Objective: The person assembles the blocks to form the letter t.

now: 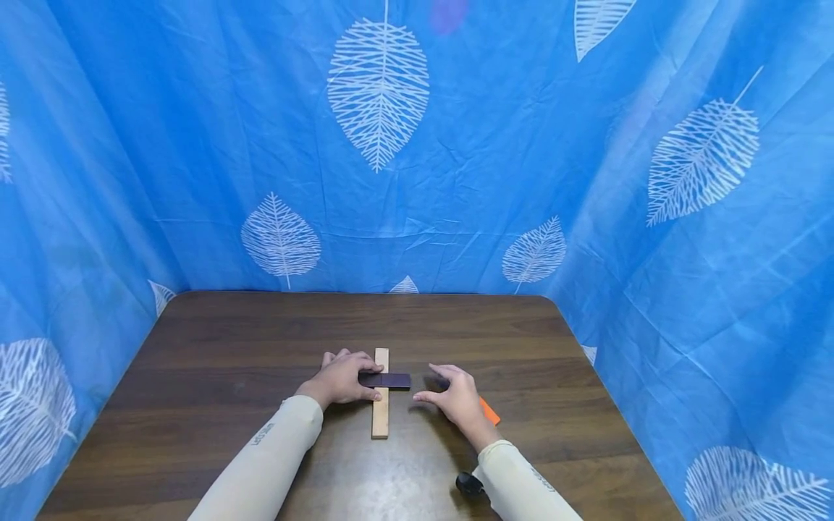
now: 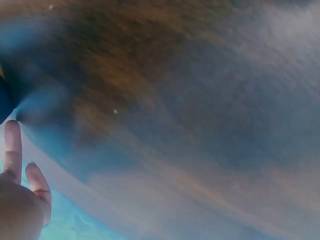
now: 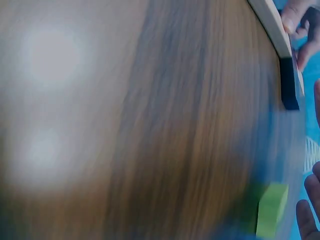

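Note:
A pale wooden strip (image 1: pixel 380 420) lies lengthwise on the brown table, with a dark flat block (image 1: pixel 399 380) across it. My left hand (image 1: pixel 342 378) pinches the dark block's left part between thumb and index finger. In the left wrist view, some fingers of the left hand (image 2: pixel 22 195) show at the lower left. My right hand (image 1: pixel 458 398) is held apart from the block, thumb and fingers spread with nothing between them. An orange block (image 1: pixel 489 411) is partly hidden behind it. In the right wrist view, a green block (image 3: pixel 271 210) stands near the right fingers (image 3: pixel 312 192).
The wooden table (image 1: pixel 260 318) has rounded far corners. A blue curtain (image 1: pixel 456 145) with white leaf prints hangs behind and beside it. A small black object (image 1: pixel 468 485) is beside the right sleeve. Whether the orange and green blocks are separate, I cannot tell.

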A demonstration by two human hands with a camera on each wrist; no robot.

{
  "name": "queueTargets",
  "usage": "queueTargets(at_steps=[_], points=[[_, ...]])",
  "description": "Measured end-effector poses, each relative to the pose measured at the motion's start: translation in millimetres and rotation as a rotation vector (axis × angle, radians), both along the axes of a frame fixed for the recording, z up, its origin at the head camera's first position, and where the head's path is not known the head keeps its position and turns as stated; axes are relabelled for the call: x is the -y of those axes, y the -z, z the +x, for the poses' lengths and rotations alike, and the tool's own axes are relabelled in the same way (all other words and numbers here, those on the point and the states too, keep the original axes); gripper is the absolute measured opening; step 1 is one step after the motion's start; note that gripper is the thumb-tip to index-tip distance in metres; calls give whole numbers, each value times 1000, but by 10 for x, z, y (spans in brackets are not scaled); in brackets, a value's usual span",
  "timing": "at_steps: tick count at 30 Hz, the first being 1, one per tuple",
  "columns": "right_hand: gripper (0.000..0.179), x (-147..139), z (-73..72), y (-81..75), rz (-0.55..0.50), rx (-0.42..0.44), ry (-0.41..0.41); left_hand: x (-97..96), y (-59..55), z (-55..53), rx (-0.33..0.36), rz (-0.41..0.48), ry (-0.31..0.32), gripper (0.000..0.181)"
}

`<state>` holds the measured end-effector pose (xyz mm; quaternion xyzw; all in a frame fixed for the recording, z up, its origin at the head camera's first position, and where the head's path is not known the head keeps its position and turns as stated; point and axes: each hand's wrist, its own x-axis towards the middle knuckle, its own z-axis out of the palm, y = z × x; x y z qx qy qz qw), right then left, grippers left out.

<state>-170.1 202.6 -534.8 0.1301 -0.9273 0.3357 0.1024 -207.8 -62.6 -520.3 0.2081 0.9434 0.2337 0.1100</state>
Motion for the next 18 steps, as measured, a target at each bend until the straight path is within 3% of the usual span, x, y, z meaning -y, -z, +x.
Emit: queueTargets(at_steps=[7, 18], points=[[70, -304, 98, -2, -39, 24, 92, 3, 2, -6, -20, -7, 10, 56], [58, -543, 188, 107, 6, 17, 113, -7, -6, 19, -10, -25, 3, 57]])
